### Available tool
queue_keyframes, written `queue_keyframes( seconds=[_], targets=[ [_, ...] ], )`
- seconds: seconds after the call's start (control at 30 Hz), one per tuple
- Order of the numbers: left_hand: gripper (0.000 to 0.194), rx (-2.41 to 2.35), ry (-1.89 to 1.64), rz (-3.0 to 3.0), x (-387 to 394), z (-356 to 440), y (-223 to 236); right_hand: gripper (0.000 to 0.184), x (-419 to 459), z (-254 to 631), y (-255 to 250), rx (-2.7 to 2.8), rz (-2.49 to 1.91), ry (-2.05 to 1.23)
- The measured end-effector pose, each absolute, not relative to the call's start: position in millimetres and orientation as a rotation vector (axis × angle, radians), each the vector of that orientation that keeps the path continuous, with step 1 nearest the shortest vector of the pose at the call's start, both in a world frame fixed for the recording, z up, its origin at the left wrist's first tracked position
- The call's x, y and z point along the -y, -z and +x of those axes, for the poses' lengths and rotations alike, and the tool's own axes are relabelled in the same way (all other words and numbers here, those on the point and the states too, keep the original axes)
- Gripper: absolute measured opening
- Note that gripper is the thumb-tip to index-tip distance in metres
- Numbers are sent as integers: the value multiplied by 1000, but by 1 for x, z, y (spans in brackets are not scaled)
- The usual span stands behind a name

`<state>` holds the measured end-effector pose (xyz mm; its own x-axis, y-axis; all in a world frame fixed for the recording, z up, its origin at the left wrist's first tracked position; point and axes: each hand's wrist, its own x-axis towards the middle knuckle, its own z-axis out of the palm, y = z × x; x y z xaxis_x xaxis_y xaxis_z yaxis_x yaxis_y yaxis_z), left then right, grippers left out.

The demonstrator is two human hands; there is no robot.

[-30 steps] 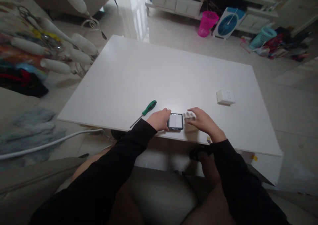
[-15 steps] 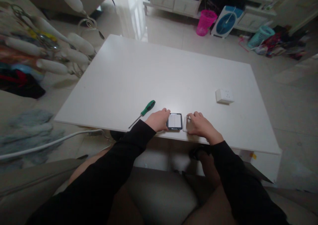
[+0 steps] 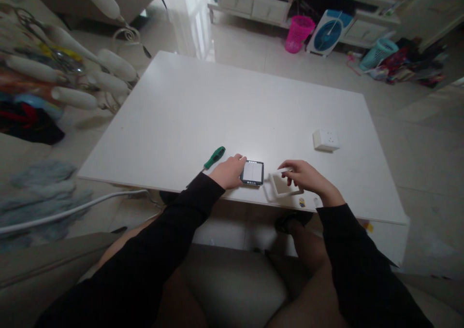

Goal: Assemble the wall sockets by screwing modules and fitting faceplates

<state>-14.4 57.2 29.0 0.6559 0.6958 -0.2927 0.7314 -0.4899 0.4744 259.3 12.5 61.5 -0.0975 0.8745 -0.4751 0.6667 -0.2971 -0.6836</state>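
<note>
My left hand (image 3: 228, 172) is closed on the left edge of a square wall switch (image 3: 253, 172) with a white face and a dark rim, near the table's front edge. In my right hand (image 3: 306, 176) is a square white frame (image 3: 274, 185), tilted and lifted off the tabletop. My fingers pinch its top side, and its middle is open. To the left of my left hand lies a screwdriver (image 3: 214, 157) with a green handle; my sleeve hides part of its shaft.
A white socket box (image 3: 326, 140) stands on the white table (image 3: 224, 101) at the right. Small stickers (image 3: 302, 202) are on the front edge. Beyond are a pink basket (image 3: 299, 33) and a blue-and-white fan (image 3: 329, 32); a lamp (image 3: 116, 63) with white arms stands left.
My right hand has raised and tilted the white frame, moving it slightly right, away from the wall switch. My left hand stays on the switch. The view has shifted slightly.
</note>
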Motion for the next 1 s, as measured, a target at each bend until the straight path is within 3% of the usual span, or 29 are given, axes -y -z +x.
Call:
queue_keyframes(
  seconds=[0.17,0.37,0.53,1.0],
  targets=[
    [71,-1044,-212,2002,-58,-7,-38,29,-12,244,-67,1301,-1772,-1441],
    [30,-812,-358,972,-53,10,-51,20,-14,223,-64,1045,-1576,-1460],
    [11,-857,-461,753,-54,10,-59,33,-17,214,-63,875,-1484,-1486],
    [13,-997,-658,658,-66,4,-54,31,-17,214,-59,577,-1248,-1519]
  ],
)
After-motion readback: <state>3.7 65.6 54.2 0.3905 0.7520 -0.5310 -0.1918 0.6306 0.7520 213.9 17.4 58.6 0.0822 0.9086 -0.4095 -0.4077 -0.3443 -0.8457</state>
